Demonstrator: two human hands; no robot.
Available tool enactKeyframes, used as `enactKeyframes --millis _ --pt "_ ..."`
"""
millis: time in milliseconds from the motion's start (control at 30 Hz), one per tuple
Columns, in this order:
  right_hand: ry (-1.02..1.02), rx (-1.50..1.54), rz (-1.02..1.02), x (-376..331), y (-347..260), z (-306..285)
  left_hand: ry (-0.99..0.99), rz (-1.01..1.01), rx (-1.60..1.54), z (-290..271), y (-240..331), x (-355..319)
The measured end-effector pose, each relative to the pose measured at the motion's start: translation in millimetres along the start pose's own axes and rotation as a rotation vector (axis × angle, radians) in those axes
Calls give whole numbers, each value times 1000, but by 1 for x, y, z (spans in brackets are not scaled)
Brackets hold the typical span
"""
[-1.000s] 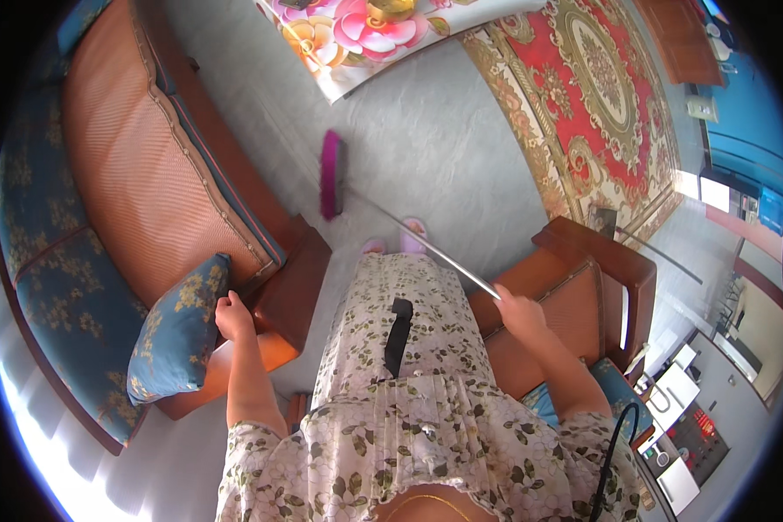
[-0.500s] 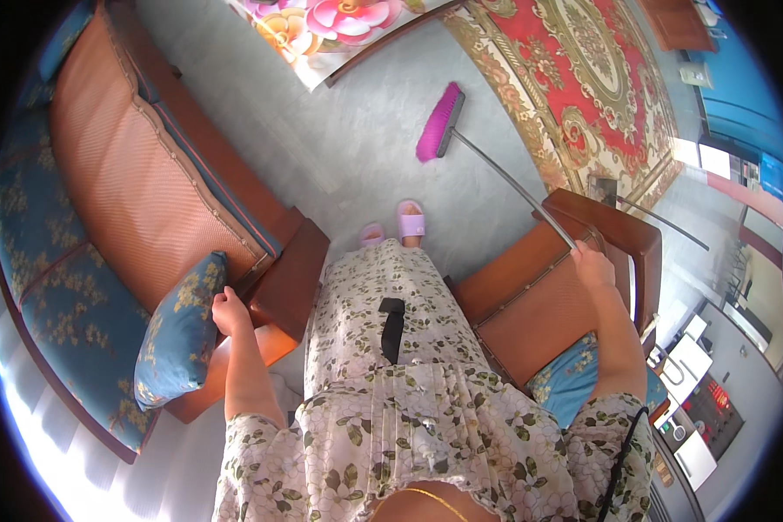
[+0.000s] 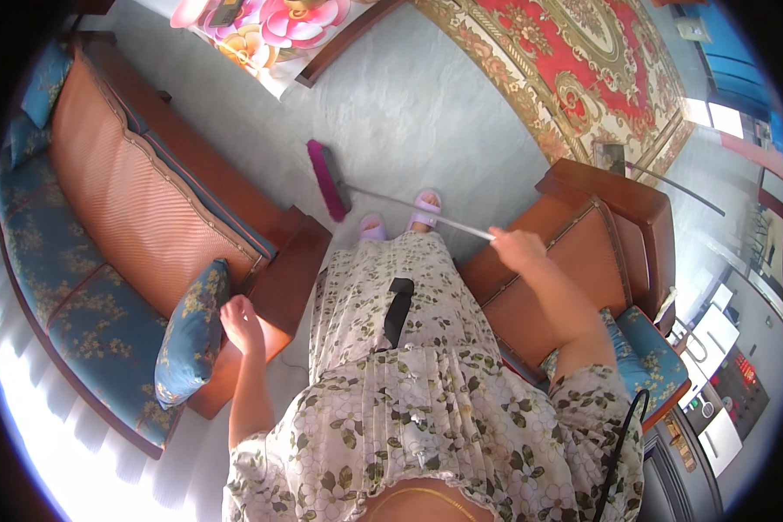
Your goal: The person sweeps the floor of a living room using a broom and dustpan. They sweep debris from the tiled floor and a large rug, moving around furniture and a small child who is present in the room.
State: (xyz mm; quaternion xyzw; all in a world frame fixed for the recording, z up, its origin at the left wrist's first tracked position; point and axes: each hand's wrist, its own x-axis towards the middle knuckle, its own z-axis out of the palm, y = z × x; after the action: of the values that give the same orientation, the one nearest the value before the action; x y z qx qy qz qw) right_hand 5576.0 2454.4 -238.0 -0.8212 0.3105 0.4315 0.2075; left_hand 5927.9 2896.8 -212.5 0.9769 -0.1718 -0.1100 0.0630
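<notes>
the right hand (image 3: 520, 250) is gripping a silver-handled, purple-bristled broom (image 3: 329, 183), apparently sweeping grey floor (image 3: 391, 100), next strokes needing steadiness, the left hand (image 3: 242, 324) showing unclear closure.

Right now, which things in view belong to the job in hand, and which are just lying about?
Belonging to the job:
purple-bristled broom, gripped by the right hand
grey floor below it

Just lying about:
blue cushion, near the left hand, which shows no tool
red patterned rug
sofa and armchair
flowered cover
</notes>
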Motion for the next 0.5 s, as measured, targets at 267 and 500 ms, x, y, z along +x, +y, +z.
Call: enactKeyframes --millis 267,500 --pt "41 -237 286 -22 172 -87 -270 165 -63 -21 65 -112" --pt "176 -267 409 -42 230 -148 -272 42 -92 -11 92 -102"
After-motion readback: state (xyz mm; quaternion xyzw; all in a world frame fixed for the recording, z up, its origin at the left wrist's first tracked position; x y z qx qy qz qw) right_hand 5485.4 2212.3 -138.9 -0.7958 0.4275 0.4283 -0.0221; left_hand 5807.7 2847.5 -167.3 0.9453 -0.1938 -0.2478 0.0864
